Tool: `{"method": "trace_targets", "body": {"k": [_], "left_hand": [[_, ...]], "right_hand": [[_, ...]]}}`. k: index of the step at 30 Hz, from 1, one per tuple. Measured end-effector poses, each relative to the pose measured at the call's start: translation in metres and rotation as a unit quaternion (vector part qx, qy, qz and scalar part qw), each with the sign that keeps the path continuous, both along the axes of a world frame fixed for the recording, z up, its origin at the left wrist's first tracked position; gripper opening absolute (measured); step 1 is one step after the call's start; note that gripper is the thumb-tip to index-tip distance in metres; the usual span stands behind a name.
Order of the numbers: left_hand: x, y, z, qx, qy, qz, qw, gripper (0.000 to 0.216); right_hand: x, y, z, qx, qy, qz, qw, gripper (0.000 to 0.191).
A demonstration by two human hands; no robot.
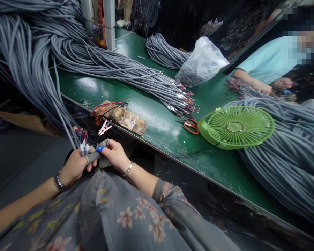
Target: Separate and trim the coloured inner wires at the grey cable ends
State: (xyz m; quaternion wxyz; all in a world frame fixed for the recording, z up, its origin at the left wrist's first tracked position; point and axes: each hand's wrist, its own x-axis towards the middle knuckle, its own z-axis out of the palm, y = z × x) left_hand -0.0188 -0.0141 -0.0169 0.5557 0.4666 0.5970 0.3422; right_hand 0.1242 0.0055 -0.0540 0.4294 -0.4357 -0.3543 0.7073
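Observation:
My left hand [74,166] is closed around the ends of a few grey cables [83,146], whose stripped red and blue wires stick up above my fingers. My right hand [114,153] is closed in a pinch on a short grey cable piece [98,153] that runs across to my left hand; a blue band covers one fingertip. Both hands are held over my lap, below the near edge of the green table [157,118]. The held cables trail up to a big grey cable bundle [28,69] hanging on the left.
On the table lie a taped wooden block with red wire [125,118], a pink clip [104,128], red-handled scissors [191,125], a green fan [237,126], a plastic bag [202,62] and more cable bundles [136,76]. Another person in a light-blue shirt [269,59] works at far right.

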Motion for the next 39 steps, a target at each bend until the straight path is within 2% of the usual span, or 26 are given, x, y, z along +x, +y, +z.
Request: {"method": "trace_targets", "body": {"k": [4, 8, 11, 13, 17, 19, 21, 25, 27, 29, 34, 36, 39], "left_hand": [[0.002, 0.000, 0.003, -0.018, 0.003, -0.006, 1.000, 0.035], [-0.001, 0.001, 0.008, -0.015, -0.004, -0.042, 0.999, 0.038], [-0.006, 0.003, 0.010, -0.016, -0.022, -0.032, 0.999, 0.034], [-0.008, 0.004, 0.011, -0.021, -0.030, -0.027, 0.999, 0.032], [-0.009, 0.005, 0.009, -0.020, -0.026, -0.053, 0.998, 0.035], [-0.009, 0.004, 0.008, -0.022, -0.024, -0.068, 0.997, 0.034], [-0.009, 0.002, 0.007, -0.025, -0.025, -0.076, 0.997, 0.033], [-0.012, 0.002, 0.009, -0.036, -0.015, -0.078, 0.996, 0.035], [-0.016, 0.004, 0.010, -0.047, -0.021, -0.069, 0.996, 0.034], [-0.020, 0.009, 0.011, -0.059, -0.038, -0.062, 0.996, 0.035], [-0.026, 0.024, 0.011, -0.083, -0.098, -0.077, 0.989, 0.037], [-0.026, 0.029, 0.012, -0.088, -0.119, -0.081, 0.986, 0.036], [-0.024, 0.037, 0.012, -0.095, -0.145, -0.079, 0.982, 0.036]], "right_hand": [[-0.003, 0.003, -0.004, -0.039, 0.011, -0.049, 0.998, 0.024], [0.007, 0.014, -0.004, -0.094, 0.030, -0.113, 0.989, 0.021], [0.020, 0.019, -0.003, -0.119, 0.059, -0.066, 0.989, 0.020], [0.024, 0.019, -0.002, -0.120, 0.069, -0.013, 0.990, 0.029], [0.023, 0.015, 0.001, -0.064, 0.049, 0.084, 0.993, 0.048], [0.017, 0.014, 0.002, -0.029, 0.034, 0.101, 0.994, 0.051], [0.012, 0.015, 0.002, -0.014, 0.023, 0.081, 0.996, 0.051], [0.013, 0.024, -0.003, -0.045, 0.007, -0.053, 0.998, 0.044], [0.019, 0.029, -0.004, -0.064, 0.028, -0.087, 0.994, 0.039], [0.025, 0.034, -0.002, -0.079, 0.062, -0.067, 0.993, 0.036], [0.025, 0.044, 0.005, -0.074, 0.089, 0.040, 0.992, 0.051], [0.019, 0.046, 0.004, -0.031, 0.075, 0.030, 0.996, 0.053], [0.010, 0.048, -0.002, 0.040, 0.019, -0.060, 0.997, 0.056]]}}
